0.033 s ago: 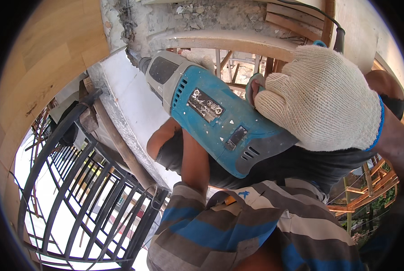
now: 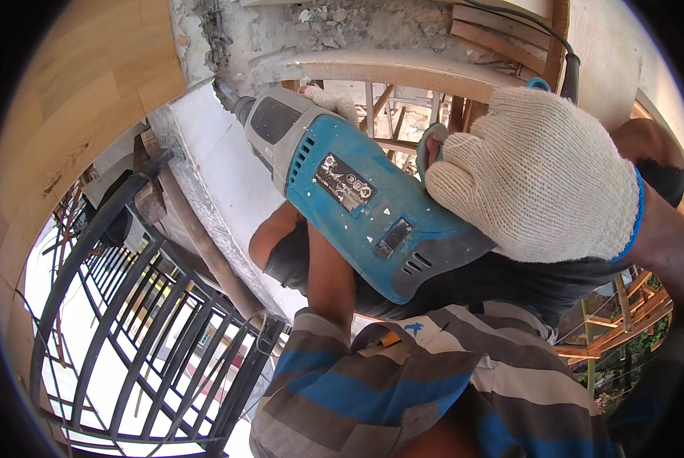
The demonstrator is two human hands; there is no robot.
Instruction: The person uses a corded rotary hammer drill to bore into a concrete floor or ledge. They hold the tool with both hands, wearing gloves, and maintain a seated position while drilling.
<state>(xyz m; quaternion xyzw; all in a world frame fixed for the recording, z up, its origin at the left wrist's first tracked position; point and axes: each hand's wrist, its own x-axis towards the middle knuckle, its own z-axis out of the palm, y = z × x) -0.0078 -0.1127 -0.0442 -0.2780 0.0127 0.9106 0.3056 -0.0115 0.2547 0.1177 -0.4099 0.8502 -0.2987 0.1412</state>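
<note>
Power drill (image 2: 365, 202) and gloved right hand (image 2: 544, 179) have shifted slightly left.
The right hand clasps its rear; the left hand (image 2: 333, 100) is mostly hidden, its grip unclear. The drill fills the centre, front end at chipped concrete (image 2: 296, 38); wooden pole (image 2: 206, 244) and black railing (image 2: 249, 382) stand left, timber strip (image 2: 388, 71) far, cord (image 2: 571, 76) far right.

You could reach through between the drill (image 2: 365, 202) and curved wooden beam (image 2: 388, 71); dark railing (image 2: 242, 382) blocks your lower left.
</note>
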